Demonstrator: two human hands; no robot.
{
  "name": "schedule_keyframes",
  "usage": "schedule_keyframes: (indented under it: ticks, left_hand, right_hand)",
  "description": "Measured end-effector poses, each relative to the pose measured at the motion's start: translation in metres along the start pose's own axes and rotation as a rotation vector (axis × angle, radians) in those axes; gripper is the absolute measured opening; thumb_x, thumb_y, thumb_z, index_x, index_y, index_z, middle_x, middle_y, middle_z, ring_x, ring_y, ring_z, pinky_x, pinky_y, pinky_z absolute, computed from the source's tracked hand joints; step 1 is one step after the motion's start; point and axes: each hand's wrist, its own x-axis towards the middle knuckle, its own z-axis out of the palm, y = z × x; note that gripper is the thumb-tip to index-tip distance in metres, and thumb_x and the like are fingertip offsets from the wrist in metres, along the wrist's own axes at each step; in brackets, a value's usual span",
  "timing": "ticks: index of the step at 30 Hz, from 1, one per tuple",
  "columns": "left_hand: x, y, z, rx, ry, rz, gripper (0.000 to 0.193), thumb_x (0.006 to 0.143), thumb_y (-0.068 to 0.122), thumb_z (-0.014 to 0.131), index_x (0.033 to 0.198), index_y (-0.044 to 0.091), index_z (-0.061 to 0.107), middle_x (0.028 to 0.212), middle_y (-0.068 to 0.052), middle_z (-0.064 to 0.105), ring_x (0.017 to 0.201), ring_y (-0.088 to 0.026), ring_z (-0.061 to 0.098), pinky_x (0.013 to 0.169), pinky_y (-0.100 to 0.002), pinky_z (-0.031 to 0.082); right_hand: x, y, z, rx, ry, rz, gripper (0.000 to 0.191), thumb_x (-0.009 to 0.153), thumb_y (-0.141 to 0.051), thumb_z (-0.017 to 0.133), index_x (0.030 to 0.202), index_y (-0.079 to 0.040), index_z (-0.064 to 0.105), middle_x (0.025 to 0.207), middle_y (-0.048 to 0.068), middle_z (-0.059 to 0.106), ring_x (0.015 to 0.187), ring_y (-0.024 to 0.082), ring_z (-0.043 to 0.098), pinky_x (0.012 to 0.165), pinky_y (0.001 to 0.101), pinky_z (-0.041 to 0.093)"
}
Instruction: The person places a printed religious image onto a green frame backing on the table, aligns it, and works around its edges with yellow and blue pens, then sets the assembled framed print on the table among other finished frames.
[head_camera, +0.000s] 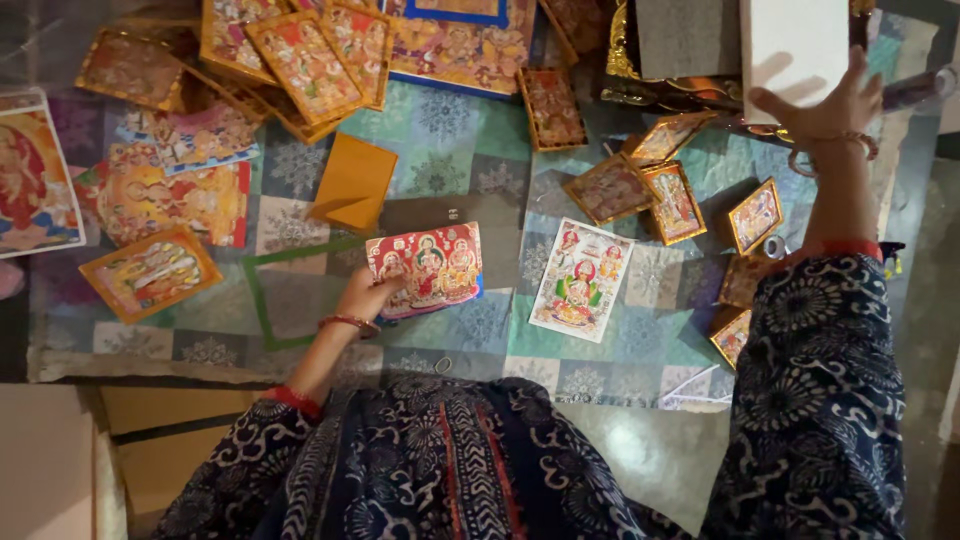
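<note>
A home floor is serving as a picture-framing workspace. Gold-framed devotional pictures (300, 60) are lying scattered from ten to two o'clock over a patterned quilt (450, 150), with loose prints (582, 278) spreading at centre

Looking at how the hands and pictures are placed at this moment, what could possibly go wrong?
1. The left hand holds the red picture card only by its left edge, so it might bend or slip.
2. The right hand stretches far toward the white board; the sleeve may brush the small framed pictures underneath.
3. Many frames overlap in the pile, so they could scratch each other.
</note>
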Motion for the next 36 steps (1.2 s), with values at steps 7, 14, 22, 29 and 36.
schedule_keyframes:
  ticks: [7, 14, 22, 29, 36]
  left_hand:
    - [0.006, 0.014, 0.025, -0.139, -0.086, -0.149, 0.023, 0.093, 0.027, 0.075, 0.103, 0.007, 0.073, 0.078, 0.008, 0.066, 0.063, -0.005, 0.051, 0.053, -0.026, 0.039]
    - [0.025, 0.036, 0.045, -0.168, -0.061, -0.108, 0.030, 0.090, 0.027, 0.077, 0.112, 0.006, 0.073, 0.099, 0.002, 0.076, 0.086, -0.006, 0.068, 0.076, -0.027, 0.055]
    - [0.032, 0.029, 0.035, -0.299, 0.082, -0.131, 0.027, 0.093, 0.023, 0.080, 0.109, 0.002, 0.072, 0.102, -0.001, 0.074, 0.091, -0.012, 0.068, 0.079, -0.030, 0.053]
    - [0.015, 0.038, -0.019, -0.933, 0.367, -0.094, 0.031, 0.092, 0.007, 0.075, 0.121, 0.009, 0.066, 0.109, -0.004, 0.071, 0.097, -0.019, 0.071, 0.083, -0.038, 0.060]
    - [-0.011, 0.040, -0.023, -1.107, 0.340, -0.042, 0.038, 0.090, 0.004, 0.070, 0.125, 0.011, 0.061, 0.115, -0.006, 0.070, 0.110, -0.027, 0.069, 0.089, -0.049, 0.059]
  right_hand:
    - [0.002, -0.017, -0.004, -0.073, -0.210, 0.170, 0.157, 0.060, -0.080, 0.091, 0.173, -0.019, 0.001, 0.172, 0.031, 0.005, 0.156, 0.055, 0.012, 0.118, 0.0712, 0.023]
    - [0.025, 0.009, -0.036, 0.006, -0.317, -0.064, 0.080, 0.081, -0.068, 0.080, 0.133, -0.010, 0.065, 0.131, 0.015, 0.072, 0.121, 0.034, 0.067, 0.103, 0.0496, 0.051]
    - [0.016, -0.006, -0.078, -0.051, 0.375, -0.391, 0.033, 0.098, -0.019, 0.068, 0.126, -0.003, 0.070, 0.105, 0.013, 0.073, 0.095, 0.029, 0.070, 0.086, 0.0425, 0.056]
    - [-0.186, -0.096, 0.004, 0.058, 0.266, -0.982, 0.050, 0.087, 0.013, 0.057, 0.136, 0.005, 0.062, 0.137, 0.022, 0.066, 0.130, 0.036, 0.064, 0.106, 0.0444, 0.055]
    - [-0.285, -0.132, 0.144, 0.504, 0.195, -0.802, 0.034, 0.091, 0.009, 0.067, 0.121, -0.006, 0.075, 0.128, 0.016, 0.070, 0.131, 0.037, 0.061, 0.110, 0.0443, 0.053]
